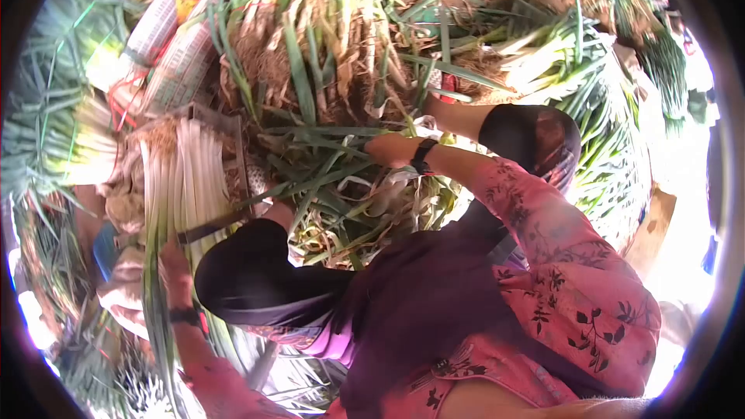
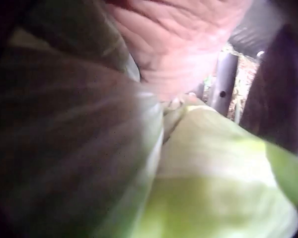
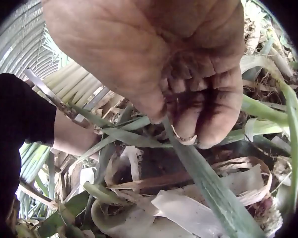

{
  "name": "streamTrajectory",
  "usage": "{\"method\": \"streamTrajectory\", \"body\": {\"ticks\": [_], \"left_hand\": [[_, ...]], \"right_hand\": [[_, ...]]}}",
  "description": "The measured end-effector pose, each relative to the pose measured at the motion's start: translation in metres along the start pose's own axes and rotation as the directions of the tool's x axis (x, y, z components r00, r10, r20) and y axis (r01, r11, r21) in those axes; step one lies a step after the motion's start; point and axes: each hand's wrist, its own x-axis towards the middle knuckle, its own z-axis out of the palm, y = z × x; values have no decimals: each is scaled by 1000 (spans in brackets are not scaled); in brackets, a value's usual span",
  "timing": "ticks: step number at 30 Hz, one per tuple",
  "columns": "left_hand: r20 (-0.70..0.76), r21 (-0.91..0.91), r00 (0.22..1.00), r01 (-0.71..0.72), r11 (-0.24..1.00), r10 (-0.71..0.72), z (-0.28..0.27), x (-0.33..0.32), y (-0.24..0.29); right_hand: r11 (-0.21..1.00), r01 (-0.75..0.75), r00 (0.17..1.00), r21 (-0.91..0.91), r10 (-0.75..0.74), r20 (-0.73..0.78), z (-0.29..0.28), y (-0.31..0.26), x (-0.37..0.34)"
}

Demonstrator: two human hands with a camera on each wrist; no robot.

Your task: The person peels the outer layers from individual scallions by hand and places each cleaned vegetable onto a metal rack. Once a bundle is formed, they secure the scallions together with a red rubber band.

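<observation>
While the right hand (image 1: 388, 150) pinches a green leaf (image 3: 206, 176) – loose scraps (image 3: 184, 213) lying below it – the left hand (image 1: 176, 270) touches the leeks (image 1: 186, 174), which extend beyond and beside it; whether its fingers grip any stalk cannot be told.

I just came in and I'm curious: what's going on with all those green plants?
A person is handling long, leek-like plants, with big bundles of them around. The right hand pinches a green leaf above a messy heap of loose leaves. The left hand is over at a row of pale stalks lying side by side. I can't tell whether its fingers are gripping any.
</observation>
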Motion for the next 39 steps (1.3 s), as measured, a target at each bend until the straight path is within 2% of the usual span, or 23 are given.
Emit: {"method": "streamTrajectory", "body": {"ticks": [2, 4, 7, 8, 10, 12, 13, 15, 16, 18, 19, 21, 23, 24, 25, 26, 28, 29, 31, 32, 34, 37, 39], "left_hand": [[-71, 128, 993, -86, 988, 96, 14, 0, -16], [199, 357, 953, -288, 889, 228, -27, -5, -1], [228, 505, 868, -492, 709, 441, -66, 15, -13], [171, 163, 985, 8, 987, -37, -125, 17, 66], [-191, -147, 974, -152, 977, 122, -156, 33, 113], [-207, -492, 973, -193, 849, 102, -194, 30, 203], [-288, -575, 924, -378, 726, 254, -191, 34, 231], [-215, -569, 911, -409, 713, 352, -191, 39, 291], [-182, -663, 896, -415, 623, 404, -180, 45, 311], [-88, -845, 852, -338, 414, 516, -162, 50, 337], [-128, -812, 821, -409, 416, 557, -161, 49, 343], [73, -856, 810, -249, 454, 582, -163, 46, 339], [38, -821, 803, -313, 476, 594, -163, 50, 330], [10, -780, 796, -373, 503, 605, -163, 53, 327], [14, -787, 802, -360, 502, 597, -166, 54, 325], [47, -795, 812, -322, 513, 582, -169, 56, 323], [67, -819, 820, -281, 501, 569, -170, 60, 319], [66, -820, 822, -278, 500, 566, -168, 60, 316], [33, -807, 809, -325, 493, 587, -172, 63, 313], [32, -838, 808, -299, 456, 588, -177, 64, 310], [38, -856, 813, -273, 438, 581, -178, 59, 308], [54, -846, 812, -272, 459, 580, -174, 53, 307], [63, -818, 805, -298, 493, 590, -170, 51, 307]], "right_hand": [[1000, -1, 999, 23, 2, -41, -8, -11, -2], [999, -33, 998, 30, 35, -51, -10, -12, 5], [994, -40, 994, 102, 50, -99, -24, -10, 4], [985, -44, 987, 167, 70, -148, -27, -5, 6], [972, -39, 977, 231, 86, -196, -34, 3, 13], [840, -64, 959, 539, 201, -199, -48, 8, 20], [841, -64, 959, 537, 201, -200, -56, 9, 27], [426, 5, 928, 905, 335, -163, -81, 5, 46], [432, -1, 926, 902, 340, -162, -96, 6, 57], [249, 161, 855, 955, 448, -261, -123, 13, 80], [253, 153, 854, 955, 453, -257, -138, 19, 90], [96, 187, 787, 978, 581, -208, -167, 37, 116], [-87, 342, 680, 936, 710, -182, -188, 68, 158], [14, 335, 613, 942, 756, -229, -196, 88, 179], [5, 341, 620, 940, 750, -229, -204, 109, 199], [148, 292, 644, 945, 701, -308, -210, 136, 221], [37, 285, 683, 958, 693, -230, -233, 137, 238], [-218, 314, 703, 924, 708, -72, -257, 117, 235], [-191, 318, 683, 929, 726, -85, -276, 118, 240], [-18, 144, 646, 989, 759, -80, -284, 119, 236], [76, 90, 736, 993, 667, -117, -273, 170, 248], [89, -2, 613, 996, 787, -69, -272, 129, 212], [209, 31, 671, 977, 721, -176, -243, 102, 184]]}}
